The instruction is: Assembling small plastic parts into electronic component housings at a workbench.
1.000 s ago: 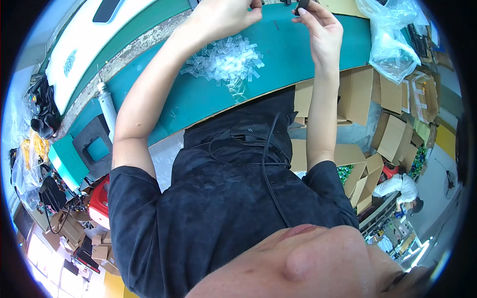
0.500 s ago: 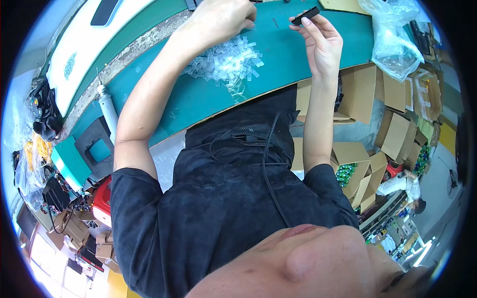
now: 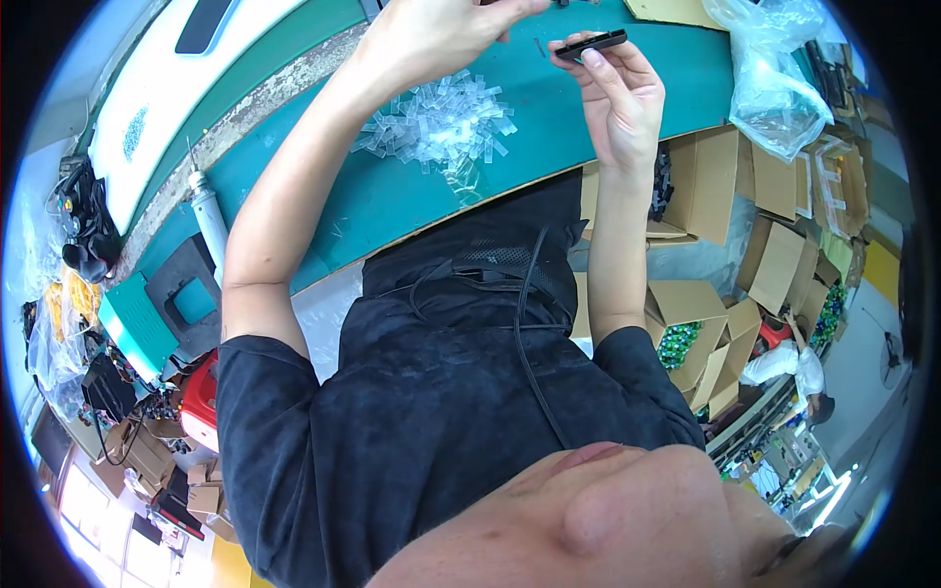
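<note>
My right hand [image 3: 627, 108] is raised over the green table mat, closed on a small flat black plastic piece [image 3: 591, 44] pinched between thumb and fingers. The piece is long and narrow, tilted slightly up to the right. To its left, my left hand [image 3: 441, 39] reaches past the top edge of the picture. Its fingers are bent together beside small dark bits; what they hold, if anything, is cut off. Below that hand lies a loose heap of clear plastic strips [image 3: 441, 118]. A thin dark sliver [image 3: 540, 47] rests on the mat between my hands.
An electric screwdriver [image 3: 207, 216] and a black frame [image 3: 186, 294] lie at the left. A phone [image 3: 206, 24] rests on a white surface. A clear plastic bag [image 3: 779, 88] is at the far right. Open cardboard boxes [image 3: 701, 181] stand below the table's right side. Another person [image 3: 799, 372] works farther off.
My left hand has moved right and a little up, its finger now stretching farther across. My right hand has shifted slightly left and down, turning the black piece flatter.
</note>
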`<state>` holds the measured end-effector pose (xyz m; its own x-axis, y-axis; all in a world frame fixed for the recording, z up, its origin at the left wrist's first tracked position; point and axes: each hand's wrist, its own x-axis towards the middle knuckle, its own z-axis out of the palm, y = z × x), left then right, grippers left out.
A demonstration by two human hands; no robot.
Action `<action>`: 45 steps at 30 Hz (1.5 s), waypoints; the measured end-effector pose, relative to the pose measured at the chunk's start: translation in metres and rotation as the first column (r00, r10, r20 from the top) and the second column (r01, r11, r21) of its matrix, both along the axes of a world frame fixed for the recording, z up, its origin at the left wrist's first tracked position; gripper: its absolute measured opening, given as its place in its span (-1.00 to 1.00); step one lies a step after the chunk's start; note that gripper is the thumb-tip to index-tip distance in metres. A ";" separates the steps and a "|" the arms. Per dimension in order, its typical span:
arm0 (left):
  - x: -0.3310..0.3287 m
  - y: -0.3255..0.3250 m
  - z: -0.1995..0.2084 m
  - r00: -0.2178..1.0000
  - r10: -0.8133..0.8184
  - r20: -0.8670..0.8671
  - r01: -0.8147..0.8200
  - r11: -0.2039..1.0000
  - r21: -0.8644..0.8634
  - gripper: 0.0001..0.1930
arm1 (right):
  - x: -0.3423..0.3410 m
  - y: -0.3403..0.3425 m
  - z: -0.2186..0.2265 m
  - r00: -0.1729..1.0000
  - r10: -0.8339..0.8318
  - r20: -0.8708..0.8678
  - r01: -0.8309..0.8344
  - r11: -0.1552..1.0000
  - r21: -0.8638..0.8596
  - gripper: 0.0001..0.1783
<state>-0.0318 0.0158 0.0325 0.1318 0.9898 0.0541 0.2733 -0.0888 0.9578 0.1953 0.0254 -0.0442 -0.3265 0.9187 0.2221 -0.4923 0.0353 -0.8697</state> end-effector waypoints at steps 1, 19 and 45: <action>0.002 -0.002 0.001 0.998 -0.009 0.056 0.008 1.000 0.022 -0.81 | -0.002 -0.001 0.000 1.000 -0.001 -0.006 0.001 1.000 0.004 -0.82; 0.010 -0.007 0.001 0.973 0.049 0.226 -0.060 0.997 0.046 -0.85 | -0.009 -0.007 0.001 0.982 -0.189 -0.024 0.189 0.982 -0.002 -0.68; 0.008 -0.004 -0.006 0.990 0.114 -0.087 -0.067 0.904 0.422 -0.83 | -0.022 -0.011 -0.002 0.915 -0.335 0.223 0.304 0.939 0.164 -0.73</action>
<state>-0.0242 0.0118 0.0264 0.0710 0.8876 0.4551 0.3979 -0.4436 0.8031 0.1733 0.0140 -0.0463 -0.0787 0.9534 0.2914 -0.2100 0.2699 -0.9397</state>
